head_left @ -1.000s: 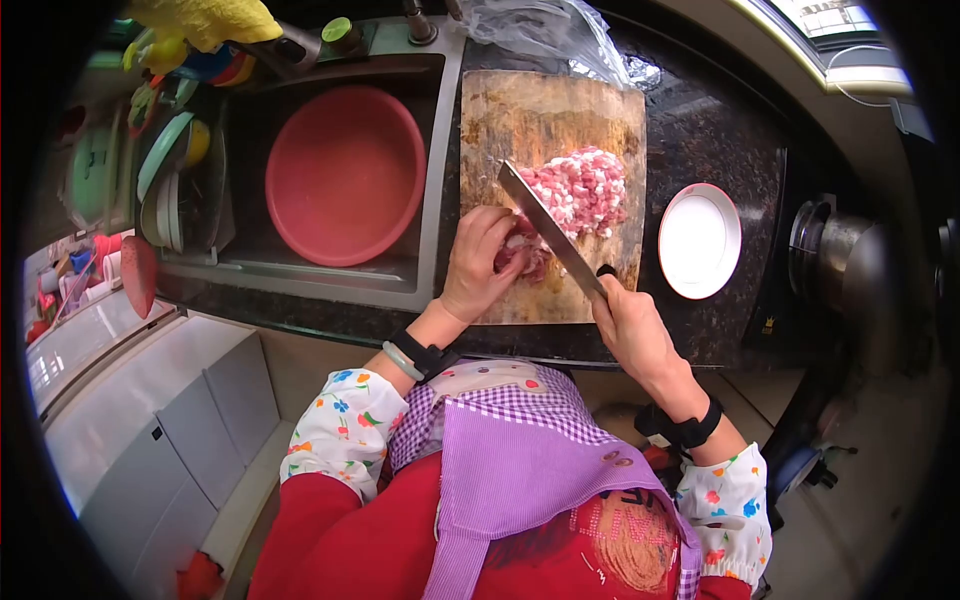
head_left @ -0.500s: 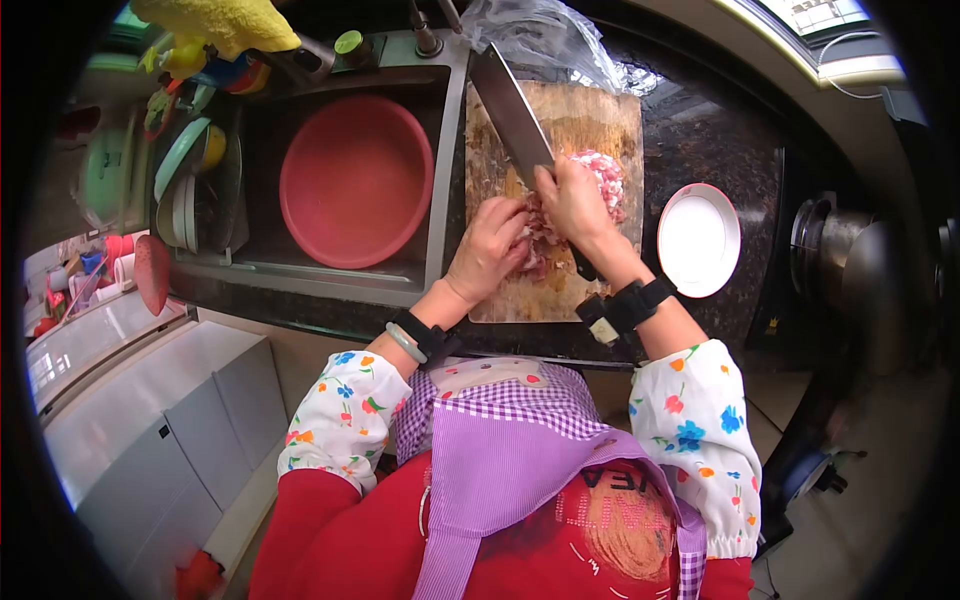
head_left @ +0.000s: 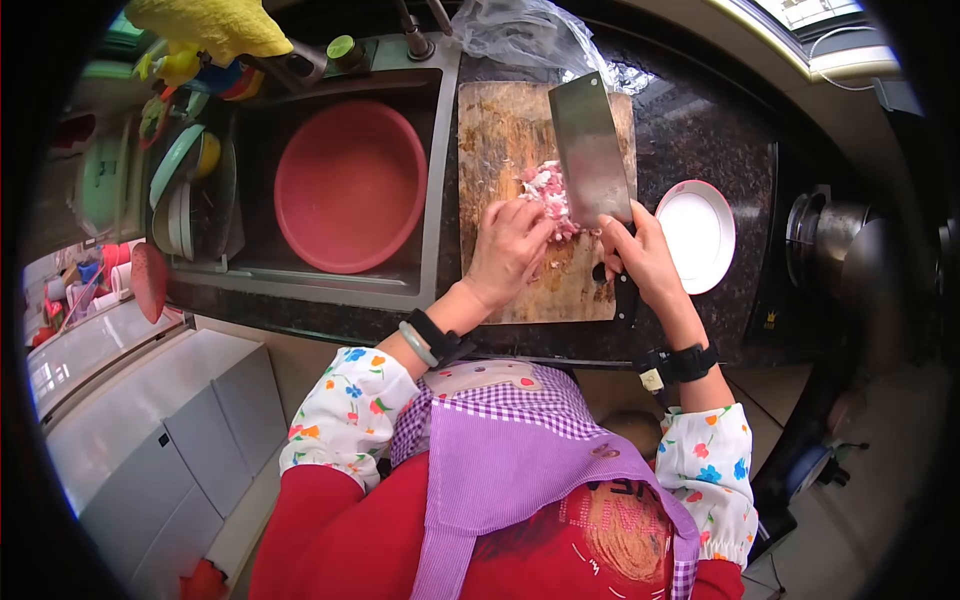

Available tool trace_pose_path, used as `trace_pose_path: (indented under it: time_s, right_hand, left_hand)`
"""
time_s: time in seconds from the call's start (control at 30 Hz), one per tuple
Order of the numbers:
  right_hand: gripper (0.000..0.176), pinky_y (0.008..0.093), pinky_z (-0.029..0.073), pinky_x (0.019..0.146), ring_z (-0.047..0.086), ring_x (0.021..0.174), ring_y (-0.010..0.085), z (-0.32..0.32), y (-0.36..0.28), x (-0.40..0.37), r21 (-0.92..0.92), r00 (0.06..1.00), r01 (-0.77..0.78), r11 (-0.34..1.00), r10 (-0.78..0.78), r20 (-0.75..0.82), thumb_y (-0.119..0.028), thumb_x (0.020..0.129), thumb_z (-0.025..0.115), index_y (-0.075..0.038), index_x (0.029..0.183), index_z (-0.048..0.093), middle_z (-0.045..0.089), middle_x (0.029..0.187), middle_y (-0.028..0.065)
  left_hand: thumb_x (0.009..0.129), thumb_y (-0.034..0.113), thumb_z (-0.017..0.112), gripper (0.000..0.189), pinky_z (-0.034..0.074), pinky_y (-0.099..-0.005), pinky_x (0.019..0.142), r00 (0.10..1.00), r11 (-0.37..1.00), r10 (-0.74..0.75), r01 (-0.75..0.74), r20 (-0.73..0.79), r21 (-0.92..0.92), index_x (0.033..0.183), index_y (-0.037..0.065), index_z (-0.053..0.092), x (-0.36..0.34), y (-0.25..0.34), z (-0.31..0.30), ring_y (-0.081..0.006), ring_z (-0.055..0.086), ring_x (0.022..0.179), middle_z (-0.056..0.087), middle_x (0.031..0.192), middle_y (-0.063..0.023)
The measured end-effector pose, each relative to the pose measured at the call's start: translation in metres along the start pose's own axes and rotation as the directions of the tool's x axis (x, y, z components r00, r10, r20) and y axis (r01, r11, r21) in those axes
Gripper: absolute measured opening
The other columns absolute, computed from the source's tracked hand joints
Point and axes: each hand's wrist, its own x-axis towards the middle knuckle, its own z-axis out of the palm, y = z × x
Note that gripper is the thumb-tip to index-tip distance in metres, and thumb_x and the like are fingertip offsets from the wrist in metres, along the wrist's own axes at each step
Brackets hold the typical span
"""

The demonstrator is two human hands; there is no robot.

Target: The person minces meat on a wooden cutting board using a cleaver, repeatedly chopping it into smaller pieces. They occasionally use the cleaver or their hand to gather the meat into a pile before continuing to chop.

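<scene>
My right hand [head_left: 645, 258] is closed around the dark handle of a cleaver [head_left: 590, 145]. Its broad blade points away from me, tilted with its flat face showing, beside a pile of chopped raw meat [head_left: 546, 190]. My left hand [head_left: 508, 250] has its fingers curled and bunched against the near left side of the meat; the fingertips are partly hidden. Pink and white meat bits lie on a worn wooden cutting board [head_left: 500, 130], some under and beside the blade.
Right of the board stands a white bowl with a red rim [head_left: 694, 240]. To the left, a red basin [head_left: 350, 190] sits in the sink [head_left: 440, 190]. A crumpled plastic bag [head_left: 530, 35] lies behind the board. Farther right is a metal pot [head_left: 840, 225].
The cleaver has swung right and turned, now showing its flat face right of the meat. My right hand moved right and toward me; the meat pile now sits farther left, against my left hand.
</scene>
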Motion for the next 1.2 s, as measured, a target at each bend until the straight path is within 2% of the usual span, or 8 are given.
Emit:
trace_pose_path:
  time_s: [0.2,0.37,0.43,0.6,0.73,0.93,1.03,1.2]
  right_hand:
    - [0.019,0.0293,0.046,0.051,0.053,0.052,0.0103,-0.007,0.011,-0.019,-0.374,0.990,0.082,0.924,-0.117,-0.073,-0.015,0.096,0.059,0.001,0.106,0.059,0.062,0.072,0.0084]
    - [0.017,0.0402,0.049,0.063,0.064,0.080,0.0452,0.004,0.022,-0.024,-0.522,0.918,0.317,0.792,-0.394,-0.040,-0.006,0.093,0.058,0.002,0.108,0.058,0.062,0.081,0.0275]
    - [0.017,0.0406,0.049,0.062,0.063,0.079,0.0452,0.010,0.018,-0.028,-0.536,0.922,0.296,0.790,-0.383,-0.055,-0.005,0.094,0.057,0.002,0.109,0.057,0.061,0.079,0.0273]
    - [0.019,0.0433,0.047,0.059,0.062,0.075,0.0451,0.018,0.008,-0.043,-0.586,0.945,0.239,0.774,-0.323,-0.042,-0.003,0.095,0.055,0.001,0.113,0.054,0.059,0.077,0.0269]
    - [0.024,0.0497,0.048,0.061,0.062,0.074,0.0457,0.024,0.016,-0.043,-0.618,0.916,0.353,0.703,-0.393,0.076,-0.004,0.093,0.053,0.000,0.117,0.053,0.060,0.078,0.0277]
    - [0.031,0.0530,0.047,0.063,0.062,0.072,0.0476,0.025,0.023,-0.037,-0.744,0.989,0.116,0.658,-0.143,0.027,-0.006,0.092,0.051,0.001,0.122,0.049,0.059,0.070,0.0293]
    - [0.012,0.0502,0.043,0.054,0.059,0.063,0.0466,0.026,0.032,-0.038,-0.743,0.966,0.189,0.642,-0.257,0.025,-0.008,0.096,0.054,0.001,0.103,0.050,0.055,0.063,0.0279]
    - [0.015,0.0516,0.045,0.058,0.060,0.068,0.0476,0.026,0.029,-0.041,-0.737,0.976,0.162,0.656,-0.214,0.023,-0.008,0.095,0.053,0.002,0.105,0.050,0.057,0.068,0.0293]
  left_hand:
    - [0.067,0.005,0.080,0.056,0.043,-0.0416,0.098,0.963,0.960,-0.234,0.208,-0.135,-0.187,0.119,0.002,0.059,0.025,-0.025,-0.001,-0.0336,0.053,0.110,0.057,0.113,-0.0147]
    - [0.069,0.009,0.081,0.053,0.048,-0.0396,0.090,0.985,0.941,-0.147,0.169,0.095,-0.294,0.116,0.000,0.060,0.040,-0.057,-0.004,-0.0340,0.058,0.102,0.060,0.108,-0.0161]
    - [0.070,0.008,0.080,0.046,0.049,-0.0394,0.087,0.960,0.916,-0.162,0.233,0.231,-0.326,0.111,-0.001,0.062,0.040,-0.049,-0.009,-0.0338,0.060,0.099,0.060,0.104,-0.0159]
    - [0.070,0.001,0.071,0.026,0.049,-0.0431,0.080,0.972,0.968,-0.231,0.233,0.032,-0.095,0.095,0.002,0.062,0.016,-0.006,-0.014,-0.0348,0.059,0.092,0.059,0.091,-0.0152]
    - [0.071,0.000,0.070,0.029,0.050,-0.0434,0.080,0.939,0.918,-0.342,0.325,-0.039,-0.229,0.098,0.001,0.061,0.013,-0.004,-0.004,-0.0355,0.060,0.091,0.060,0.095,-0.0156]
    - [0.076,0.000,0.072,0.033,0.050,-0.0371,0.089,0.866,0.769,-0.498,0.415,-0.049,-0.487,0.108,-0.002,0.063,0.007,-0.009,-0.005,-0.0330,0.063,0.103,0.064,0.110,-0.0165]
    - [0.074,-0.003,0.070,0.031,0.049,-0.0414,0.087,0.920,0.891,-0.352,0.273,-0.173,-0.362,0.104,-0.001,0.064,0.008,-0.015,0.000,-0.0367,0.059,0.101,0.063,0.107,-0.0166]
    - [0.074,-0.005,0.067,0.027,0.049,-0.0415,0.086,0.947,0.907,-0.303,0.254,-0.104,-0.336,0.102,-0.002,0.065,0.009,-0.017,0.009,-0.0363,0.058,0.101,0.063,0.104,-0.0160]
